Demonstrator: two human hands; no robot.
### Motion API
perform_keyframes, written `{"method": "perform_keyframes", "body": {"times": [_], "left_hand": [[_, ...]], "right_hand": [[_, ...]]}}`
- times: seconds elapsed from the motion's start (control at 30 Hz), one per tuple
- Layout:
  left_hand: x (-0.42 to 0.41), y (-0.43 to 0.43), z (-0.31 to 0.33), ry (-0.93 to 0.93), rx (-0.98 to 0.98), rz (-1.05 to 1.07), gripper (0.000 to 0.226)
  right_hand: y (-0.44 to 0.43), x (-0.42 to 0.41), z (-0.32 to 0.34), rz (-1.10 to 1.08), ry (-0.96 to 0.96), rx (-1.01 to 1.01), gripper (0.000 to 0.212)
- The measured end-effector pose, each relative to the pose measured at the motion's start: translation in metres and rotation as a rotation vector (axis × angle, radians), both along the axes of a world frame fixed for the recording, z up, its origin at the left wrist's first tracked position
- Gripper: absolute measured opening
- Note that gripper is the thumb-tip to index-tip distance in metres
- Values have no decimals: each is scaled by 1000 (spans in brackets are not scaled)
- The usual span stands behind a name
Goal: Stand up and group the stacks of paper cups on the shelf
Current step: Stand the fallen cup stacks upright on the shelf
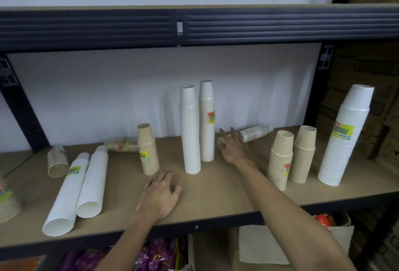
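White wall backs a brown board shelf [216, 195] that carries every stack, some upright and some toppled. Largest of the standing ones is the wide white stack [343, 139] at about three o'clock, upright with a yellow-green label. Toward nine o'clock two long white stacks [77, 188] lie flat side by side, mouths toward the shelf's front edge, long axes running from seven to one. At centre two tall thin white stacks [197, 128] stand upright, close together. Between these and the wide stack stand two tan stacks [291, 156], touching or nearly so. Another tan stack [148, 149] stands at about ten o'clock from the left hand, with a toppled tan stack [123, 145] lying behind it and a short sleeve of cups [56, 163] on its side farther left.

The move seems to turn on the small toppled white stack [255, 133]. It lies near the back wall, long axis running from eight to two o'clock, its near end hidden behind the right hand [233, 145]. That hand is spread, fingers released, reaching toward twelve o'clock; whether it touches the stack I cannot tell. It is plainly the nearer hand. The left hand [160, 195] rests palm-down and loose on the shelf, grasping nothing, well apart from that stack.

Righting it likely means gripping the near end and pivoting it up beside the thin white pair.
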State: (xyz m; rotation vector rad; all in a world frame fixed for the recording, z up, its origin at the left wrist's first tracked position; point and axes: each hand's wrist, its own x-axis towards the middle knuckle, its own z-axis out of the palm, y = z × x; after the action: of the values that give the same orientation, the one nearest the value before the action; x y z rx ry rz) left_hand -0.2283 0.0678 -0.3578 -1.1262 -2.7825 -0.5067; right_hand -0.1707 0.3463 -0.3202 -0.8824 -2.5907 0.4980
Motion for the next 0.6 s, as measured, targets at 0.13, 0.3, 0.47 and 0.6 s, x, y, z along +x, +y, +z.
{"method": "perform_keyframes", "body": {"times": [0.13, 0.3, 0.47, 0.6], "left_hand": [[-2, 1, -1, 2, -13, 4, 56], [-1, 1, 0, -5, -24, 3, 57], [3, 1, 4, -19, -33, 15, 55], [7, -1, 7, -17, -45, 19, 54]], "right_hand": [[-3, 3, -1, -29, 16, -38, 43], [-26, 30, -3, -176, 241, 69, 25], [-47, 48, 4, -302, 163, -44, 34], [-52, 61, 8, -366, 10, -322, 65]]}}
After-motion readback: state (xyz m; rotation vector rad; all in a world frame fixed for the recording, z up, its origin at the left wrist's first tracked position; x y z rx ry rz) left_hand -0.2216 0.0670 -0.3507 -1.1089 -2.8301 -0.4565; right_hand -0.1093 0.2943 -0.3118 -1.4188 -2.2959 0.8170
